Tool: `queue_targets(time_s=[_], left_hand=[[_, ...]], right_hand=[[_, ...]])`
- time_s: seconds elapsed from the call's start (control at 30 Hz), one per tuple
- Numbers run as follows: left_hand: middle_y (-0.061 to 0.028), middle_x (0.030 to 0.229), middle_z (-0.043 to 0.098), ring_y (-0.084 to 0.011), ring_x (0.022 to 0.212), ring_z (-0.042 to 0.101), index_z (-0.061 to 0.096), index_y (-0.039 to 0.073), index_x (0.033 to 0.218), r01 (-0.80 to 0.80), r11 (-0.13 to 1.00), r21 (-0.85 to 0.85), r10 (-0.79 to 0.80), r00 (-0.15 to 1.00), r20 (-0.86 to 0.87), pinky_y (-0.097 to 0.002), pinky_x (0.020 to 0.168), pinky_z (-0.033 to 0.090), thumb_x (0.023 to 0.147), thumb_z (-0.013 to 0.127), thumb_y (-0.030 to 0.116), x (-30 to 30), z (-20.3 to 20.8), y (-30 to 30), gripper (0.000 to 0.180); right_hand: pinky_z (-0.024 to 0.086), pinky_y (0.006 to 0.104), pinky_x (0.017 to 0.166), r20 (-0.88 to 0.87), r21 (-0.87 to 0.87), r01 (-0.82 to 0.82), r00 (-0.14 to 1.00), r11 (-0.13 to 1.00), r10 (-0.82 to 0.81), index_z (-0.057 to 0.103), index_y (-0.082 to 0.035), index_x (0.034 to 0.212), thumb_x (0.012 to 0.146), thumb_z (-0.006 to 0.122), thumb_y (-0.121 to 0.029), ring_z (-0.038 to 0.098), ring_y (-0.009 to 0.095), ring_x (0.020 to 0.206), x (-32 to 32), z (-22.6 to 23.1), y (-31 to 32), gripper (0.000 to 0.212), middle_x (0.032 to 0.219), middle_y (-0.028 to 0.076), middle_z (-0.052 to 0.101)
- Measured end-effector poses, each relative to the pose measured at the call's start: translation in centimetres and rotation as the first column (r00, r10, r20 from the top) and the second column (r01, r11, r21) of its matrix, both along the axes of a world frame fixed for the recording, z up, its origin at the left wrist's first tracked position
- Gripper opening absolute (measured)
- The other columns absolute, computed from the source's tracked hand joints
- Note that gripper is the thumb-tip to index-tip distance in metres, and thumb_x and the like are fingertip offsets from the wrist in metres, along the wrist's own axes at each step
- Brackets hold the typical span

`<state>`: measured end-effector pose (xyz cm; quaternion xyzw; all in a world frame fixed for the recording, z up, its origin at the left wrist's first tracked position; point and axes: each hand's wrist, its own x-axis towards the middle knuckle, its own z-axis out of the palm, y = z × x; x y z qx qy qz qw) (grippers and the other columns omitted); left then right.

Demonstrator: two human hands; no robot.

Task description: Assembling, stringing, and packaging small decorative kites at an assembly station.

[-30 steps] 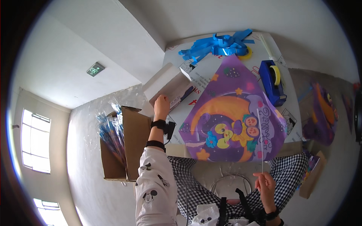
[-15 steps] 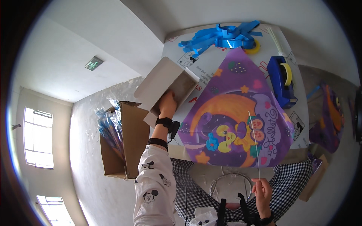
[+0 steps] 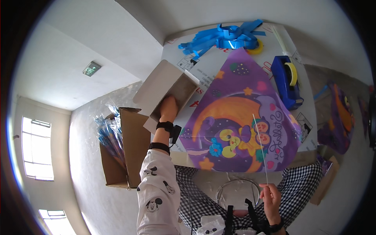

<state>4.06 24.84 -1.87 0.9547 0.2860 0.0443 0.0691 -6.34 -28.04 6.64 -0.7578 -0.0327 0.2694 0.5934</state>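
Observation:
My left hand (image 3: 169,109) reaches into an open cardboard box (image 3: 187,91) on the left of the table; its fingers are hidden inside, so what they touch does not show. At the lower right, my right hand (image 3: 271,199) pinches the near end of a thin white rod (image 3: 260,143). The rod points away from me, over a purple kite sail (image 3: 235,80) printed with a cartoon animal on an orange moon. This sail lies spread flat on the table, its pointed tip at the far side.
Blue ribbon strips (image 3: 235,37) are heaped at the table's far edge, beside a yellow tape roll (image 3: 256,47). A blue tape dispenser (image 3: 284,84) stands right of the sail, near a bundle of white rods (image 3: 279,39). A brown carton (image 3: 135,147) of plastic-wrapped goods stands at the left.
The whole view has shifted slightly, so the table and things on it appear a little further left. My left hand stays in the box and my right hand keeps the rod.

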Motion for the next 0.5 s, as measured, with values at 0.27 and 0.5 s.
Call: queue_targets(time_s=[0.27, 0.5], left_hand=[[-0.0221, 0.088, 0.067, -0.0392, 0.085, 0.064, 0.067, 0.001, 0.085, 0.016, 0.987, -0.159, -0.007, 0.998, 0.060, -0.0442, 0.076, 0.052, 0.078, 0.063, 0.010, -0.2, 1.5, -0.5, 0.012], [-0.0128, 0.079, 0.069, -0.0262, 0.074, 0.067, 0.066, 0.002, 0.086, -0.001, 0.981, -0.193, 0.078, 0.917, 0.391, -0.0356, 0.069, 0.052, 0.076, 0.066, 0.012, -1.6, 8.1, -1.1, 0.014]], right_hand=[[0.027, 0.0214, 0.047, 0.056, 0.011, 0.014, 0.998, 1.000, -0.015, 0.063, -0.001, 0.103, 0.100, 0.048, -0.012, 0.041, 0.004, 0.051, -0.3, 0.1, 0.0, 0.019, 0.063, 0.002, 0.054], [0.027, 0.0211, 0.047, 0.076, 0.040, 0.005, 0.997, 0.999, -0.008, 0.064, 0.000, 0.104, 0.100, 0.048, -0.012, 0.040, 0.004, 0.052, -0.9, 1.9, 0.2, 0.020, 0.064, 0.001, 0.053]])
